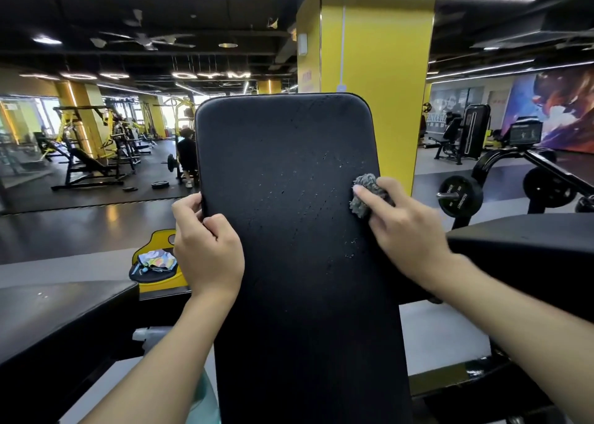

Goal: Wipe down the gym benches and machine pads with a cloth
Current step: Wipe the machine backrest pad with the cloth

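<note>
On the black pad [289,214], the right hand [401,230] squeezes a soft, light cloth [366,192]; the left hand [205,247] grips the pad's edge.

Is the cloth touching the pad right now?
Touching. The head view shows the right hand pressing the bunched grey cloth against the pad near its right edge, with no gap visible.

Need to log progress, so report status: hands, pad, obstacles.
Left hand grips left edge of black pad. Right hand presses grey cloth on its right side. Pale specks remain. Nothing blocking.
</note>
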